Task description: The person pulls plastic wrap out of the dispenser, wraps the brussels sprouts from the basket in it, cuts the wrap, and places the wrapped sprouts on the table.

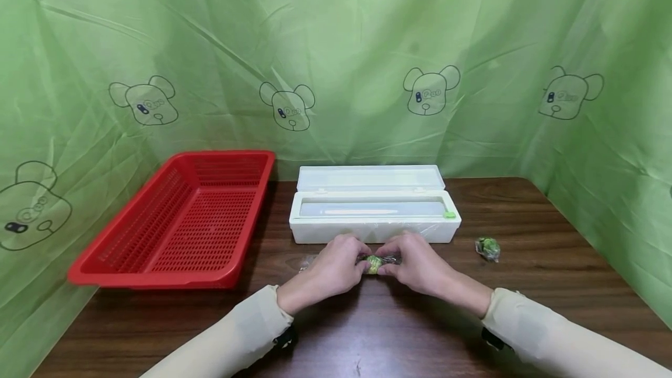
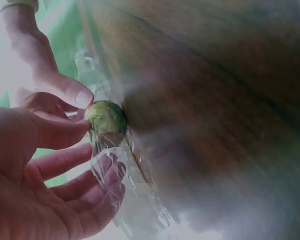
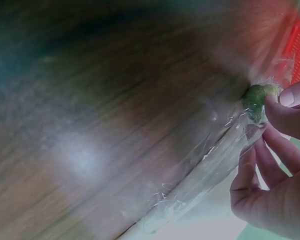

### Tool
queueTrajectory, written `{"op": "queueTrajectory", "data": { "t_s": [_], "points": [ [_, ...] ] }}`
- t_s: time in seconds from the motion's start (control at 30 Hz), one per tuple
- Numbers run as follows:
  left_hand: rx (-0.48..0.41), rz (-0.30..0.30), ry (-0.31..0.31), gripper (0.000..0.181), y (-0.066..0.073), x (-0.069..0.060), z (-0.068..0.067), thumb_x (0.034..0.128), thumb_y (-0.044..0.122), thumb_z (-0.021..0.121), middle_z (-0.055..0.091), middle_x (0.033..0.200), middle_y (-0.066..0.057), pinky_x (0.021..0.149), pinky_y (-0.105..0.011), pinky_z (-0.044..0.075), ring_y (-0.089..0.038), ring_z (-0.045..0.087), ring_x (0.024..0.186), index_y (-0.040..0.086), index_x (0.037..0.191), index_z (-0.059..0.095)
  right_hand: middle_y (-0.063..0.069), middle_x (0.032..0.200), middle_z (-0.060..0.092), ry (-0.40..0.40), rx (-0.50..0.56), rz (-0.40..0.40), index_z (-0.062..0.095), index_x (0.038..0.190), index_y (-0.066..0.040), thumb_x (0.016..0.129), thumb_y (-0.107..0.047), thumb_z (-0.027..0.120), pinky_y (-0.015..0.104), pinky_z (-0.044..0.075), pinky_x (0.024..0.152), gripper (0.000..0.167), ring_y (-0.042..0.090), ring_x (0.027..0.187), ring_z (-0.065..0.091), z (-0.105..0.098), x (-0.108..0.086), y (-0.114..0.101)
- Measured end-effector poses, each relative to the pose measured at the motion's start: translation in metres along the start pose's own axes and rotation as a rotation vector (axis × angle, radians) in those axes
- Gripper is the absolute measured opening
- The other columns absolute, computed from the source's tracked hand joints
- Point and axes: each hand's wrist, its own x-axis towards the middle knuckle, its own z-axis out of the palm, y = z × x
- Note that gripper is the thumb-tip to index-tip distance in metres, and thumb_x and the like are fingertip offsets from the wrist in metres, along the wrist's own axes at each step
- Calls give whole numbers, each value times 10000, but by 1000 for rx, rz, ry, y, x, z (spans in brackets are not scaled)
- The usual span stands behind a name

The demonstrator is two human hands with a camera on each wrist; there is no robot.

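A small green Brussels sprout (image 1: 374, 263) lies on clear plastic film (image 3: 205, 160) in front of the white box, on the tabletop. My left hand (image 1: 336, 267) holds it from the left, thumb against its side, the other fingers behind the film. From the right, my right hand (image 1: 420, 265) pinches it with the thumb close to the left one. In the left wrist view the sprout (image 2: 106, 120) shows between both thumbs, film trailing below it. A second green sprout (image 1: 488, 248), wrapped in film, sits on the table to the right of my right hand.
Just behind my hands stands a white cling film dispenser (image 1: 375, 232), its lid (image 1: 370, 178) raised and a green slider (image 1: 449, 214) at its right end. A red perforated basket (image 1: 157, 279) is at the left. Green curtains (image 1: 357, 34) surround the wooden table (image 1: 504, 209).
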Motion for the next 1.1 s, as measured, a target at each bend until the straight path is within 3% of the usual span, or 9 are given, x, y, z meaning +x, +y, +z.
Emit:
{"op": "queueTrajectory", "data": {
  "t_s": [0.13,0.3,0.53,0.77,0.97,1.1],
  "points": [
    [20,13,34,244,1,-3,-1,931,104,805,716,1083,-40,875,-337,560,-155,656,1014,79,1173,807,-67,991,787,-12,37,8,845,1035,-112,830,-97,903,337,569,785,213,108,917,687,0,2,1],
    [19,33,78,237,3,-8,-3,921,105,815,711,1077,-33,873,-329,559,-148,657,1013,76,1156,809,-51,963,782,-42,89,35,837,1031,-89,870,-78,868,247,540,629,165,44,744,643,-1,5,2],
    [18,27,80,214,2,-8,-4,905,101,832,721,1049,-27,844,-317,554,-149,665,978,67,1115,807,-44,933,777,-35,110,22,832,1027,-69,877,-60,857,231,538,630,152,45,727,644,1,9,5],
    [30,-5,55,161,-2,1,0,873,72,853,729,966,-10,785,-306,552,-121,653,905,92,1027,814,-56,938,777,-15,86,5,834,1055,-84,908,-79,834,238,517,656,147,33,732,582,1,10,6],
    [45,11,71,85,-5,8,0,861,53,859,711,814,59,688,-295,537,-71,617,770,111,897,811,-17,939,759,20,79,31,833,1020,-87,836,-59,890,250,488,581,195,63,671,555,1,9,4],
    [44,16,78,89,-7,10,0,863,36,849,707,785,76,688,-302,539,-77,621,758,114,867,808,-6,896,756,24,104,58,830,996,-69,817,-24,895,246,504,576,196,60,673,582,3,9,4]
  ]
}}
